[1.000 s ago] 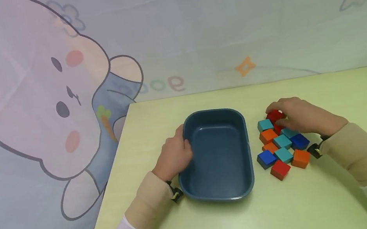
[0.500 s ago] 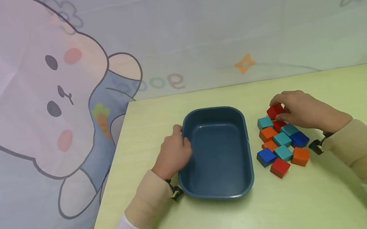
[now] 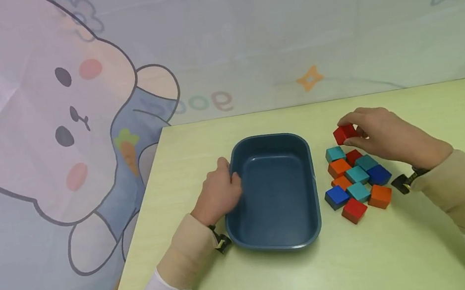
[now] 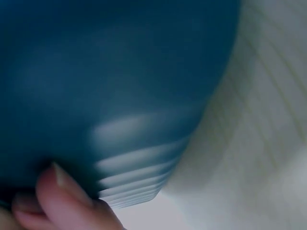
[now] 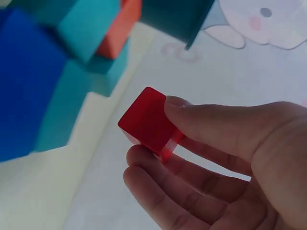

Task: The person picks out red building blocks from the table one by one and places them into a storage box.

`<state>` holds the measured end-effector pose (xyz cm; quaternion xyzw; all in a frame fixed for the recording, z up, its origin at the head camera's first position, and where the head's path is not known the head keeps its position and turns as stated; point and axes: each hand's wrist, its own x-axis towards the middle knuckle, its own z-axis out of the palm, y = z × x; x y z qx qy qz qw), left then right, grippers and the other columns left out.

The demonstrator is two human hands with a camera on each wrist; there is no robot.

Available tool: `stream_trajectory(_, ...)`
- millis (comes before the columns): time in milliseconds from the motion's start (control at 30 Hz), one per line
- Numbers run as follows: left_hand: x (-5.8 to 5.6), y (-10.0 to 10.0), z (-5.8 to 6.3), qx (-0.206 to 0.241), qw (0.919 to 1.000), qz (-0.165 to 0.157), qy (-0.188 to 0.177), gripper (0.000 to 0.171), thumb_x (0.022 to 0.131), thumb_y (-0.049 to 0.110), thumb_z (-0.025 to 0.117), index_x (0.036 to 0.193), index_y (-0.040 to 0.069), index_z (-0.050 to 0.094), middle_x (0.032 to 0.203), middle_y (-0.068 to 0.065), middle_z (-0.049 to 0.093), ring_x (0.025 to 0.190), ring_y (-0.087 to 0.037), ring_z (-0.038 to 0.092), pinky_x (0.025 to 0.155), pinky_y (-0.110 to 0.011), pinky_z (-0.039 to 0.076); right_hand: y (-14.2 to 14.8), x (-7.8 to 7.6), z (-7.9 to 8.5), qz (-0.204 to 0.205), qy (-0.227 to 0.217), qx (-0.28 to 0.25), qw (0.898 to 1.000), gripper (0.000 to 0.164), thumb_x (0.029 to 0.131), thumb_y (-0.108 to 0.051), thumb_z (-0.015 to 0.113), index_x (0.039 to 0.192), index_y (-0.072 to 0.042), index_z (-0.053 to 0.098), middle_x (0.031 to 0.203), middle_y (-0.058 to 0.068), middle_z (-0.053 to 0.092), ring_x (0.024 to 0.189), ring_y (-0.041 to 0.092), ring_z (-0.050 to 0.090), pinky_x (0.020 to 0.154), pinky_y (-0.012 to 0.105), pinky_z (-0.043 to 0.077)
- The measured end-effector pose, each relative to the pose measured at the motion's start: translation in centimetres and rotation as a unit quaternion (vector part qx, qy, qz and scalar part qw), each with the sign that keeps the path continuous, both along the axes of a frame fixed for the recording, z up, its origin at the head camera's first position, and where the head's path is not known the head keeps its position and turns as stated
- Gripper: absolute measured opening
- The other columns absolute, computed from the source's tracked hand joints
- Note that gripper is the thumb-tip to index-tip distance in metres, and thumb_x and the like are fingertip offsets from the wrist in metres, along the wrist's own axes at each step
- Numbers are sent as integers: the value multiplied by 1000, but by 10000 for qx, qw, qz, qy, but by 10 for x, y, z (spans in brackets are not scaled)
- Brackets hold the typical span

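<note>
The thumb [image 5: 206,122] and fingertips of the right hand [image 3: 384,135] are clamped on a red block [image 5: 147,120], the lower fingers [image 5: 163,196] bent in beneath it; the hand reaches in palm toward the tray [image 3: 275,204], its wrist on the side away from it. The block sits at the very tips, one face bare, to the right of the tray near its far right corner, apart from the other blocks [image 3: 357,175]. Those, red, orange, teal and blue, cluster on the table [image 3: 271,284] along the tray's right side. The left hand [image 3: 218,193] grips the tray's left wall, thumb at the rim, forearm slanting in from the tray's near left. A printed cloth [image 3: 252,36] hangs beyond the tray.
</note>
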<state>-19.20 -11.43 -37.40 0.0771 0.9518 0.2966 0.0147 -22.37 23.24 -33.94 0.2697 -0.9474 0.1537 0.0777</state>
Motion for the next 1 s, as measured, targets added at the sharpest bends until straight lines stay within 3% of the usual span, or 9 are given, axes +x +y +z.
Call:
stream_trajectory(300, -2, 2, -1, -16, 9999, 71, -71, 13, 101, 18, 43, 94, 7, 42, 63, -7, 48, 49, -21, 56, 43, -25, 42, -13, 18, 19, 335, 450, -213, 9982, 38, 81, -7, 79, 114, 1, 63, 101, 19, 70, 76, 28, 70, 67, 43, 58)
stream_trajectory(533, -1, 1, -1, -22, 9999, 111, -112, 14, 101, 18, 43, 95, 6, 43, 64, -7, 48, 49, -21, 57, 43, -24, 43, -33, 26, 30, 507, 610, -472, 9957, 36, 81, -6, 79, 113, -3, 65, 101, 10, 70, 77, 21, 68, 67, 38, 56)
stream_trajectory(800, 0, -1, -2, -1, 9998, 167, -61, 14, 101, 19, 44, 94, 7, 43, 64, -7, 49, 50, -21, 58, 43, -24, 44, -63, 22, 26, 1194, 553, -714, 9887, 35, 81, -4, 78, 113, 0, 64, 103, 13, 69, 80, 25, 70, 71, 39, 58)
stream_trajectory(1000, 0, 1, -2, -54, 9998, 177, 7, 13, 100, 18, 44, 94, 7, 42, 64, -8, 49, 51, -21, 56, 43, -24, 42, -83, 16, 13, 1304, 300, -416, 9901, 35, 84, -4, 75, 117, 1, 64, 108, 13, 68, 91, 25, 67, 78, 39, 56)
